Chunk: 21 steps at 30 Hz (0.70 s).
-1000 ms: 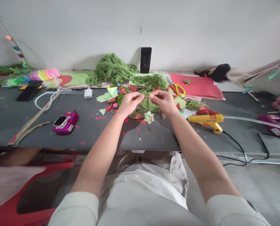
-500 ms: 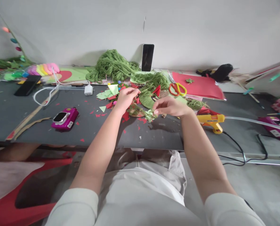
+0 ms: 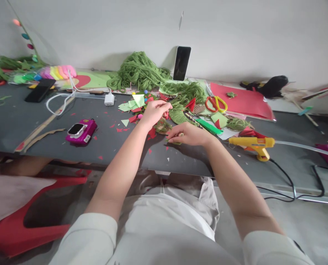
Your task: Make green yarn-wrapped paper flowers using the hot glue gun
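One green yarn-wrapped piece (image 3: 177, 116) lay on the table (image 3: 122, 147) between the left hand (image 3: 154, 112), fingertips drawn together, and the right hand (image 3: 190, 133), fingers half curled; I could not tell whether either gripped anything. Rightward lay one yellow glue gun (image 3: 251, 142); farther off, two phones (image 3: 182, 63), one upright.

Wound yarn (image 3: 178, 116) before phone (image 3: 182, 63), glue gun (image 3: 253, 143) right

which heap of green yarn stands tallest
The big yarn heap, just left of the propped phone. It rises well above the flatter yarn below the phone and the low far-left yarn.
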### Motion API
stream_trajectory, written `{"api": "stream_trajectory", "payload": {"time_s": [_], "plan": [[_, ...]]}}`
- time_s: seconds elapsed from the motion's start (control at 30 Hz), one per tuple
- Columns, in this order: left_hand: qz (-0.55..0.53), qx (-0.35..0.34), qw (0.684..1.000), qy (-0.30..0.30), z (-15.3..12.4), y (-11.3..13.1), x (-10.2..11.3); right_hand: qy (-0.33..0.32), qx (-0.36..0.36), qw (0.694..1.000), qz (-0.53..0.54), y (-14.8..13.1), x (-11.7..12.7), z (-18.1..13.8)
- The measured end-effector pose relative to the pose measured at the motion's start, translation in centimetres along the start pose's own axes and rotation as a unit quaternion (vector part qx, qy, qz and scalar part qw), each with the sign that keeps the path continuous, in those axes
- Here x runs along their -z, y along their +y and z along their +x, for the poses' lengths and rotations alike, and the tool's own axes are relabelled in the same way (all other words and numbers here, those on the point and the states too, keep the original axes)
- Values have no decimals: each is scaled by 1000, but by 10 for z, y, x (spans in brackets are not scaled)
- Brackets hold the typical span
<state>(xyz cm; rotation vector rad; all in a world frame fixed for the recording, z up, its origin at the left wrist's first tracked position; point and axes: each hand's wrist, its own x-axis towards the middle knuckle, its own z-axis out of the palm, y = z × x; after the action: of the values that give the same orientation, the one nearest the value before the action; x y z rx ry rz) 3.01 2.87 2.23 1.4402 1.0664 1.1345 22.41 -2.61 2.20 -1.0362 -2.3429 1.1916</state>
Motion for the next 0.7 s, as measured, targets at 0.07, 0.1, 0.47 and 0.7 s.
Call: {"api": "stream_trajectory", "payload": {"time_s": [0.07, 0.1, 0.47, 0.7], "plan": [[-1, 5, 1000, -1, -1, 2, -1, -4, 15, 1000, -3, -2, -4, 1], [-1, 6, 1000, -2, -1, 2, -1, -6, 20, 1000, 1, -3, -5, 2], [5, -33, 999, -22, -2, 6, 6, 33, 15, 994, 108, 4, 3, 5], [30, -72, 982, -170, -10, 16, 16, 81, 18, 982, 173, 9, 18, -2]]}}
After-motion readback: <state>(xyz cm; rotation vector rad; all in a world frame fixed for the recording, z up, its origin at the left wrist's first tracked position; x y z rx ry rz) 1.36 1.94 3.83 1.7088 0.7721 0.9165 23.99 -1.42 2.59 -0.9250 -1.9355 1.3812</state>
